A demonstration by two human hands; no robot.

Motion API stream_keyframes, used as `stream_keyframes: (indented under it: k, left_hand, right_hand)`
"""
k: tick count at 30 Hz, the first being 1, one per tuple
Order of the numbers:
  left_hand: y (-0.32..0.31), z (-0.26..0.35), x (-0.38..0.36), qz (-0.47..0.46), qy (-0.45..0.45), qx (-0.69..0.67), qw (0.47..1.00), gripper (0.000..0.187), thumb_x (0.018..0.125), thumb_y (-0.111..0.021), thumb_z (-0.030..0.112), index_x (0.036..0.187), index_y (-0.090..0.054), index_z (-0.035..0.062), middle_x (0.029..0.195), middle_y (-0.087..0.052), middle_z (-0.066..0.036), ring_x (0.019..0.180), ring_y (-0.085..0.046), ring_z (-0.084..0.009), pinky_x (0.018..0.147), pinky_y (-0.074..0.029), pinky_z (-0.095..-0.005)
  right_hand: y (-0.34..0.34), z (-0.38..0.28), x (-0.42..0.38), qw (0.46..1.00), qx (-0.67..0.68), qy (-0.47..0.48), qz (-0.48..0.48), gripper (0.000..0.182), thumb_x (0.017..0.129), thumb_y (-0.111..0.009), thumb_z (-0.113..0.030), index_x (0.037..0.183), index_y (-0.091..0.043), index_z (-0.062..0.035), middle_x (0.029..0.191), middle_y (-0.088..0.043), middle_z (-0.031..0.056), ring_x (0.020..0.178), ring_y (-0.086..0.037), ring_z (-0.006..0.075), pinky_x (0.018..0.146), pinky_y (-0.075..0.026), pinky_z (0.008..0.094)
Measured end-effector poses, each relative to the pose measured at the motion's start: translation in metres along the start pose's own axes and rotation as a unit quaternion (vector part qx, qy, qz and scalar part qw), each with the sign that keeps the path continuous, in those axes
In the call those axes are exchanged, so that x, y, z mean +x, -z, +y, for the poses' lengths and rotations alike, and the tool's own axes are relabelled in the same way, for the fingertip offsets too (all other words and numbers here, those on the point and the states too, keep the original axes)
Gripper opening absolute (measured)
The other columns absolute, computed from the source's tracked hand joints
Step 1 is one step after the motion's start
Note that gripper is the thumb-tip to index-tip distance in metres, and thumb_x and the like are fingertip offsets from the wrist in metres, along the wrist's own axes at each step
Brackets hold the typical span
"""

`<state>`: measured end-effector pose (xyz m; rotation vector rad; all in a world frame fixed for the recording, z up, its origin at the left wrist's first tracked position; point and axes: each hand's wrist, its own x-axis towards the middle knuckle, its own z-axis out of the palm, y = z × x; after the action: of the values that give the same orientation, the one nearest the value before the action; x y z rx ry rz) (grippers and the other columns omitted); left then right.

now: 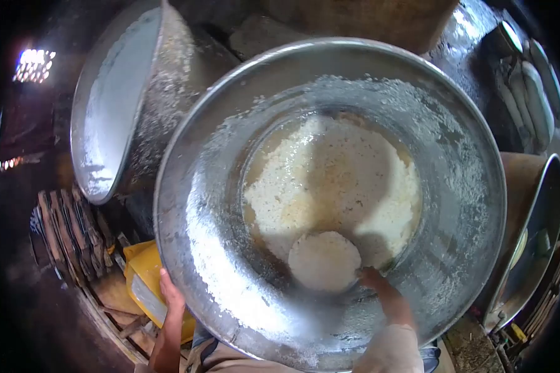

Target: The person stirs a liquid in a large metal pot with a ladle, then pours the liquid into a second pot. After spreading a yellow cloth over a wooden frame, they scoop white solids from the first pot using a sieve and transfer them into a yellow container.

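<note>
Dim kitchen; steel basin (454, 186) flour-crusted, wet white rice (336, 180) inside.

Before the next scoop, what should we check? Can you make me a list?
1. Left hand steadying the big metal basin at its rim: ok.
2. Right hand gripping the small bowl: ok, fingers at its edge.
3. Small bowl filled with rice: ok, heaped white.
4. Rice left in the basin: ok, plenty, sitting in cloudy liquid.
5. Basin level: cannot tell.
6. Second basin out of the way: ok, tilted behind.
</note>
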<state>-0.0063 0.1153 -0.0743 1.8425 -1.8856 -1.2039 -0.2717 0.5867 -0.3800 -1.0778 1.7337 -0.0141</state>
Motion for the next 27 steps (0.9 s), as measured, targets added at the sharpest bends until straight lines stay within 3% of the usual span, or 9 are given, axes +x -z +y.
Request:
stream_keyframes:
  k: [4, 6, 11, 13, 15, 17, 22, 24, 27]
  left_hand:
    - [-0.008, 0.019, -0.005, 0.032, 0.015, 0.022, 0.999, 0.059, 0.088, -0.028, 0.046, 0.1, -0.052, -0.0061, 0.095, -0.056, -0.019, 0.087, -0.051, -0.0282, 0.079, -0.038, -0.0358]
    - [-0.007, 0.016, -0.002, 0.029, 0.001, 0.0, 1.0, 0.055, 0.088, -0.029, 0.042, 0.096, -0.054, -0.0062, 0.093, -0.057, -0.019, 0.086, -0.052, -0.0276, 0.078, -0.038, -0.0356]
    - [0.004, -0.001, 0.004, -0.02, -0.093, -0.081, 0.992, 0.046, 0.09, -0.029, 0.036, 0.1, -0.052, -0.0035, 0.1, -0.055, -0.017, 0.093, -0.051, -0.028, 0.081, -0.038, -0.0331]
    - [0.017, -0.013, 0.002, -0.032, -0.137, -0.164, 0.977, 0.044, 0.09, -0.028, 0.034, 0.105, -0.05, -0.0001, 0.104, -0.053, -0.016, 0.096, -0.05, -0.0288, 0.084, -0.038, -0.0335]
    - [0.05, -0.022, -0.01, -0.034, -0.116, -0.218, 0.969, 0.036, 0.09, -0.035, 0.028, 0.107, -0.051, 0.0009, 0.106, -0.054, -0.014, 0.101, -0.051, -0.0236, 0.085, -0.039, -0.031]
    - [0.075, -0.068, -0.01, -0.029, -0.096, -0.295, 0.95, 0.035, 0.088, -0.041, 0.032, 0.111, -0.051, 0.0075, 0.104, -0.056, -0.008, 0.091, -0.054, -0.0186, 0.072, -0.043, -0.0301]
    - [0.156, -0.236, -0.039, 0.04, 0.07, -0.424, 0.902, 0.022, 0.082, -0.053, 0.015, 0.101, -0.056, 0.0027, 0.093, -0.058, -0.005, 0.083, -0.055, -0.0115, 0.069, -0.044, -0.0233]
    - [0.189, -0.316, -0.066, 0.089, 0.127, -0.496, 0.855, 0.025, 0.082, -0.053, 0.014, 0.105, -0.052, 0.0036, 0.09, -0.057, -0.002, 0.076, -0.053, -0.0085, 0.063, -0.042, -0.0205]
    - [0.24, -0.404, -0.124, 0.182, 0.186, -0.497, 0.828, 0.025, 0.08, -0.055, 0.02, 0.101, -0.053, 0.0066, 0.084, -0.055, 0.001, 0.063, -0.045, -0.0043, 0.054, -0.037, -0.0176]
  right_hand:
    - [-0.014, -0.024, -0.027, 0.954, 0.262, -0.047, -0.139, 0.048, 0.062, -0.057, -0.019, 0.11, -0.052, -0.0158, 0.069, -0.058, 0.0158, 0.062, -0.059, 0.0262, 0.061, -0.049, 0.0361]
    - [0.022, -0.083, -0.058, 0.985, 0.165, -0.039, -0.019, 0.033, 0.063, -0.057, -0.022, 0.094, -0.058, -0.0093, 0.062, -0.057, 0.0142, 0.051, -0.056, 0.0225, 0.05, -0.047, 0.0339]
    - [0.08, -0.144, -0.111, 0.988, -0.094, 0.119, 0.023, 0.022, 0.064, -0.057, -0.022, 0.061, -0.058, -0.0002, 0.055, -0.058, 0.0127, 0.048, -0.057, 0.0208, 0.046, -0.046, 0.0329]
    - [0.162, -0.229, -0.149, 0.989, -0.001, -0.122, -0.085, 0.025, 0.065, -0.056, -0.024, 0.062, -0.057, 0.0015, 0.055, -0.058, 0.0114, 0.048, -0.058, 0.02, 0.048, -0.047, 0.0327]
    - [0.194, -0.265, -0.176, 0.994, 0.023, -0.106, -0.011, 0.023, 0.066, -0.056, -0.022, 0.061, -0.056, 0.0001, 0.053, -0.057, 0.0091, 0.046, -0.056, 0.0151, 0.044, -0.045, 0.0297]
    - [0.244, -0.334, -0.202, 0.973, 0.131, -0.177, -0.066, 0.017, 0.068, -0.056, -0.018, 0.067, -0.055, -0.001, 0.05, -0.052, 0.0054, 0.044, -0.053, 0.0109, 0.041, -0.042, 0.0262]
    - [0.278, -0.421, -0.211, 0.957, 0.24, -0.144, -0.071, 0.012, 0.076, -0.049, -0.015, 0.075, -0.05, -0.0033, 0.049, -0.044, 0.0026, 0.041, -0.048, 0.0097, 0.038, -0.04, 0.0251]
    - [0.275, -0.459, -0.197, 0.977, -0.151, 0.127, -0.075, 0.015, 0.078, -0.047, -0.016, 0.071, -0.049, -0.003, 0.051, -0.045, 0.0032, 0.042, -0.048, 0.0098, 0.039, -0.041, 0.0251]
    - [0.252, -0.513, -0.149, 0.838, -0.41, 0.338, -0.118, 0.015, 0.077, -0.051, -0.014, 0.067, -0.049, -0.0034, 0.055, -0.047, 0.0034, 0.043, -0.049, 0.0107, 0.039, -0.042, 0.0265]
